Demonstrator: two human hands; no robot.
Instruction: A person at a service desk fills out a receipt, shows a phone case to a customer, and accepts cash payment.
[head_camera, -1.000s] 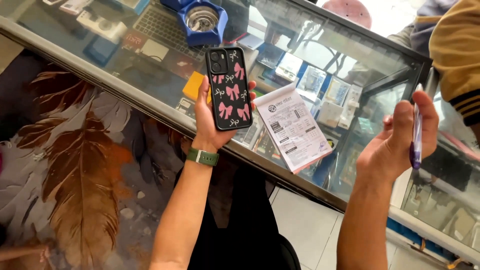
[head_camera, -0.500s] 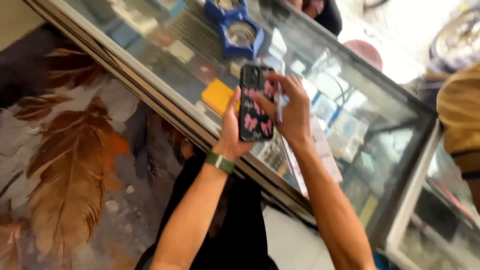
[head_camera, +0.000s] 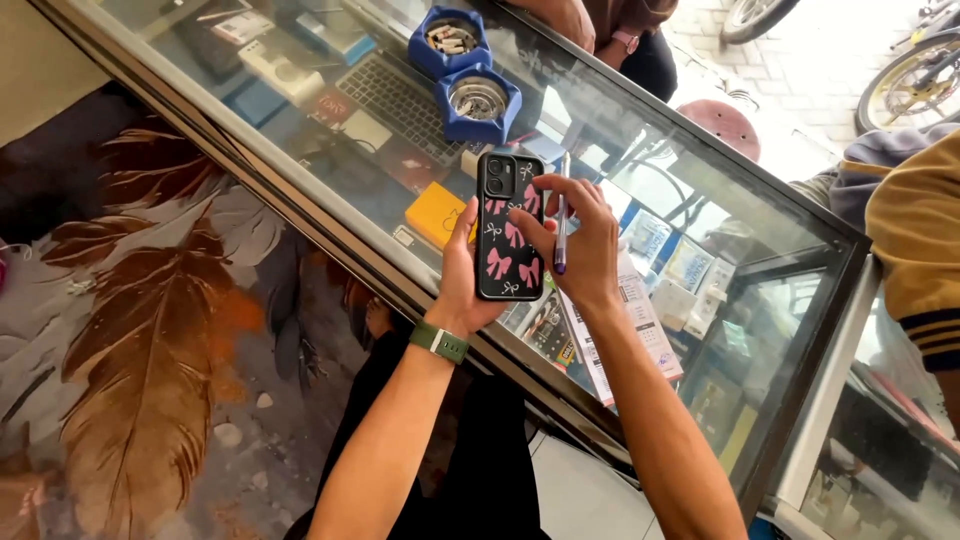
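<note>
My left hand (head_camera: 466, 280) holds a phone in a black case with pink bows (head_camera: 509, 225), back side up, over a glass display counter (head_camera: 700, 140). A green watch band (head_camera: 438, 342) sits on that wrist. My right hand (head_camera: 578, 240) rests its thumb and fingers on the phone's right edge and also holds a thin purple pen-like tool (head_camera: 562, 232) between its fingers, pointing down beside the case.
Two blue ashtrays (head_camera: 460, 70) stand on the counter top behind the phone. A white printed packet (head_camera: 632, 330) lies on the glass under my right forearm. Boxes and a keyboard show inside the case. Another person's yellow sleeve (head_camera: 915, 250) is at right, someone else's hand (head_camera: 575, 20) at top.
My right hand swung from far right, holding the tool in the air, over to the phone and now touches it. The view shifted, so the phone appears higher over the counter.
</note>
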